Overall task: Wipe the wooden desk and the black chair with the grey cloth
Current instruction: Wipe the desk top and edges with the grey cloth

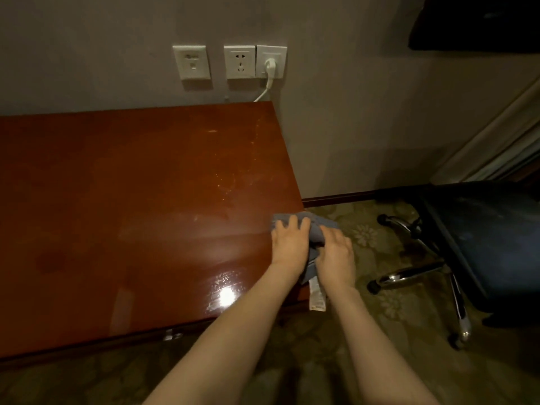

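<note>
Grey cloth (320, 223) bunched at wooden desk's (146, 185) 3 o'clock edge. Left hand (289, 244) presses it, fingers fairly straight; right hand (336, 255) curls round the overhang. Soft, light, limp: probably best palmed flat. Black chair (491, 244) at 3 o'clock, apart.

Bare forearms (233, 331) and hands (289, 244)

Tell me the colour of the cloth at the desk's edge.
Blue-grey; the crumpled fabric cloth shows best in the head view.
</note>
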The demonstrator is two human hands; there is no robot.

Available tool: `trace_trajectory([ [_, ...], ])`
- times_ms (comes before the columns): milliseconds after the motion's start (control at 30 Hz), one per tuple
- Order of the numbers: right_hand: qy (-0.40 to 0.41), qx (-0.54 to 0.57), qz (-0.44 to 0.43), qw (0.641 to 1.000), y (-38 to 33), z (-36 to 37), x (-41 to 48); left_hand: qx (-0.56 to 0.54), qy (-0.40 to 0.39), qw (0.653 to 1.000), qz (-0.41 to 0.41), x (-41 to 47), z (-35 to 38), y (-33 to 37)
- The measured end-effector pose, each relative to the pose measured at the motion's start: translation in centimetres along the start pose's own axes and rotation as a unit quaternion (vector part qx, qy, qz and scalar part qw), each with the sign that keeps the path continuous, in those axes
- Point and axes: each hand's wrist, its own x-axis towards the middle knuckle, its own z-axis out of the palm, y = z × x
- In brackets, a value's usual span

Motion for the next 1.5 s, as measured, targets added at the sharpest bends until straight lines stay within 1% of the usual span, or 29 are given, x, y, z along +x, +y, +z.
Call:
trace_trajectory([
  [100,0.002,-0.026,0.079,0.997,1.0,-1.0,1.0,-0.03,-0.053,0.997,0.054,1.5,0.2,2.0],
  [200,0.025,-0.008,0.112,0.993,-0.7,-1.4,0.6,-0.044,-0.04,0.996,0.072,1.3,-0.8,1.4],
  [267,0.037,0.009,0.087,0.995,-3.1,-1.7,0.7,-0.052,-0.018,0.996,0.068,1.5,-2.5,-0.8],
  [333,0.031,0.033,0.047,0.998,-6.1,-2.4,1.4,-0.083,0.014,0.995,0.058,1.7,-5.0,-3.4],
  [400,-0.005,0.069,0.0,0.998,-10.1,-2.6,2.5,-0.127,0.037,0.99,0.042,1.4,-8.0,-7.4],
  [467,-0.081,0.115,-0.038,0.989,-13.4,-2.8,3.3,-0.152,0.046,0.987,0.007,0.6,-10.3,-11.1],
  [533,-0.202,0.174,-0.062,0.962,-17.8,-2.5,4.6,-0.136,0.051,0.988,-0.054,-0.2,-12.8,-15.8],
  [600,-0.331,0.174,-0.079,0.924,-21.6,-1.9,5.7,-0.094,0.015,0.988,-0.123,-0.7,-14.7,-19.6],
  [667,-0.455,0.149,-0.074,0.875,-25.3,-0.6,6.0,-0.058,-0.051,0.98,-0.182,-1.1,-16.3,-23.4],
  [700,-0.496,0.164,-0.053,0.851,-26.7,0.3,5.7,-0.041,-0.081,0.975,-0.202,-1.2,-16.9,-25.1],
  [733,-0.518,0.196,-0.021,0.832,-27.8,1.3,5.2,-0.025,-0.101,0.972,-0.212,-1.1,-17.4,-26.6],
  [800,-0.517,0.265,0.042,0.813,-30.0,4.2,3.3,-0.004,-0.108,0.97,-0.217,-1.2,-17.9,-29.4],
  [833,-0.495,0.281,0.057,0.82,-30.8,5.8,2.3,0.012,-0.096,0.972,-0.215,-1.2,-17.9,-30.5],
  [867,-0.46,0.27,0.05,0.844,-31.5,7.4,1.3,0.038,-0.075,0.974,-0.21,-1.2,-17.7,-31.3],
  [933,-0.357,0.175,-0.029,0.917,-32.5,9.7,-0.3,0.074,-0.007,0.974,-0.216,-1.8,-16.8,-32.3],
  [967,-0.289,0.12,-0.084,0.946,-32.8,10.2,-0.9,0.055,0.035,0.971,-0.229,-2.3,-16.1,-32.6],
  [1000,-0.229,0.089,-0.146,0.958,-32.9,10.4,-1.4,0.009,0.07,0.967,-0.244,-2.8,-15.3,-32.7],
  [1033,-0.194,0.083,-0.207,0.955,-33.0,10.6,-1.8,-0.05,0.093,0.96,-0.26,-3.4,-14.4,-32.8],
  [1067,-0.188,0.085,-0.257,0.944,-33.1,10.8,-2.2,-0.11,0.107,0.949,-0.277,-4.0,-13.4,-33.0],
  [1100,-0.203,0.086,-0.296,0.929,-33.0,11.0,-2.8,-0.162,0.117,0.935,-0.292,-4.6,-12.5,-33.3],
  [1167,-0.23,0.065,-0.349,0.906,-32.7,12.1,-4.1,-0.233,0.122,0.914,-0.31,-5.8,-11.1,-34.2],
  [1233,-0.229,0.027,-0.383,0.895,-32.2,13.4,-4.8,-0.265,0.113,0.91,-0.297,-6.5,-10.1,-35.1],
  [1333,-0.227,0.013,-0.377,0.898,-31.0,14.2,-4.0,-0.271,0.123,0.916,-0.27,-6.4,-9.2,-34.7],
  [1433,-0.257,0.008,-0.353,0.9,-30.7,13.8,-3.1,-0.291,0.167,0.901,-0.274,-5.6,-8.4,-33.5],
  [1500,-0.262,0.005,-0.348,0.9,-30.7,13.4,-2.6,-0.293,0.194,0.892,-0.283,-5.0,-7.9,-33.0],
])
